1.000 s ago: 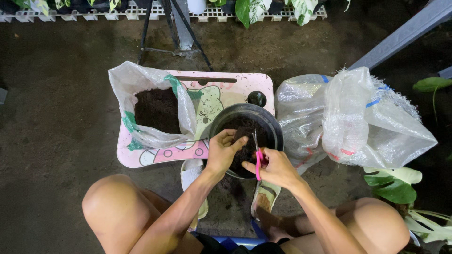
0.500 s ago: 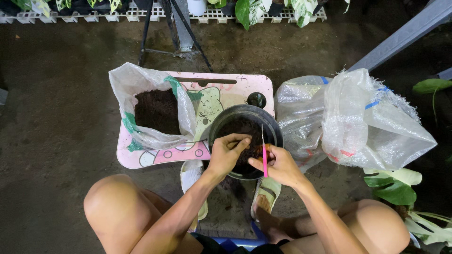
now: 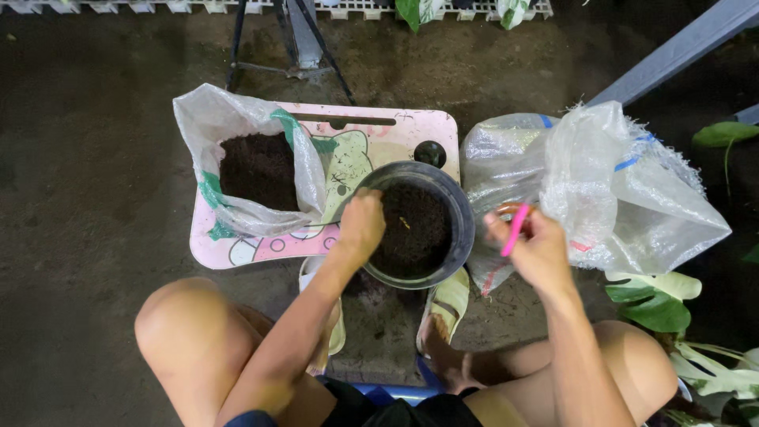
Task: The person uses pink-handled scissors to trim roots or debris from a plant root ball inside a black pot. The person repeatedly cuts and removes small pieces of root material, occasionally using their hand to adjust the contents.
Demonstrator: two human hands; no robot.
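Ground (image 3: 95,158): dark, bare, soil-stained; fills the view.

Large sack (image 3: 617,190): clear woven plastic with blue stripes, crumpled, at 3 o'clock of the pot and touching its rim side.

Tray (image 3: 411,130): pink, cartoon print, flat on the ground at 11 o'clock of the pot; it carries the soil bag, and the pot overlaps its right end.

Soil bag (image 3: 205,119): white plastic with green marks, mouth open, dark soil inside; at 9 to 10 o'clock of the pot, just beside it.

Pot (image 3: 462,229): black, round, upright, filled with dark soil nearly to the rim; centre of view, between the person's feet and the tray.

Leaves (image 3: 656,300): green, at 4 o'clock of the pot, well apart.

Left hand (image 3: 362,225): fingers curled down onto the soil at the pot's 9 o'clock edge; whether it pinches anything cannot be told.

Right hand (image 3: 538,245): at 3 o'clock, outside the pot, against the large sack, closed around a pink tool.

Pink tool (image 3: 515,231): slim, tilted, held in the right hand's fingers.
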